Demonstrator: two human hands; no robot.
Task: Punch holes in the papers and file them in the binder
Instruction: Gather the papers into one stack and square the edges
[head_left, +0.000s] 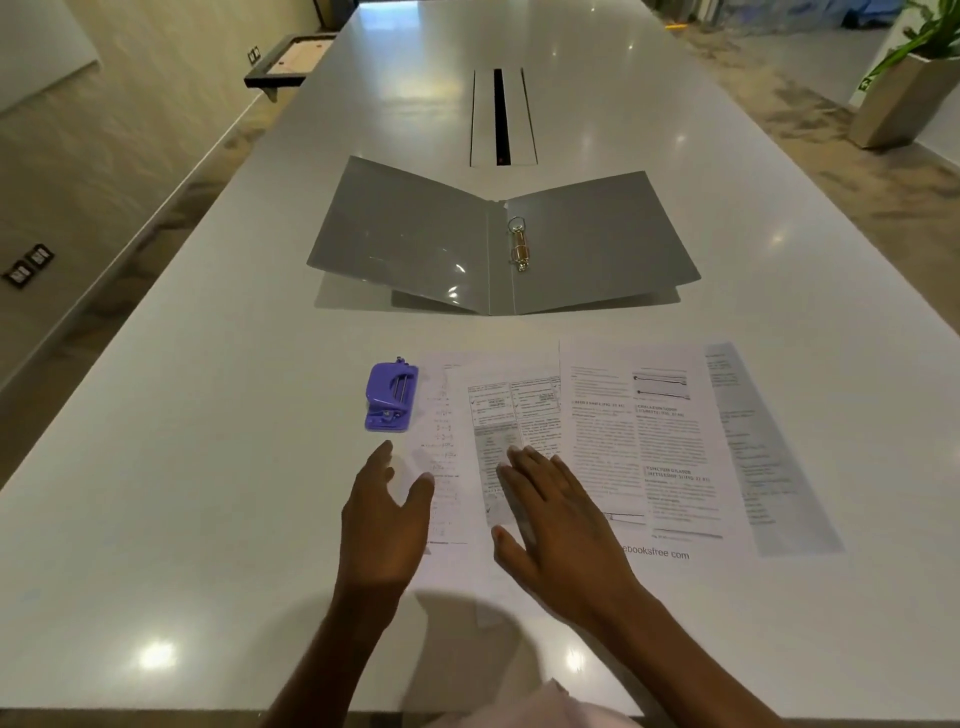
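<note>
Square up the papers (649, 441) fanned at one o'clock beneath the flat, empty right hand (556, 519) and open, empty left hand (382, 514); then fetch the punch (390, 397) at eleven, binder (405, 234) open at twelve

A long glossy white desk (208, 364) with a central cable slot (500, 117) reflects overhead lights. The floor (753, 93) is mottled beige. A potted plant (914, 73) stands right, and perhaps a framed picture (291, 57) leans left.
</note>
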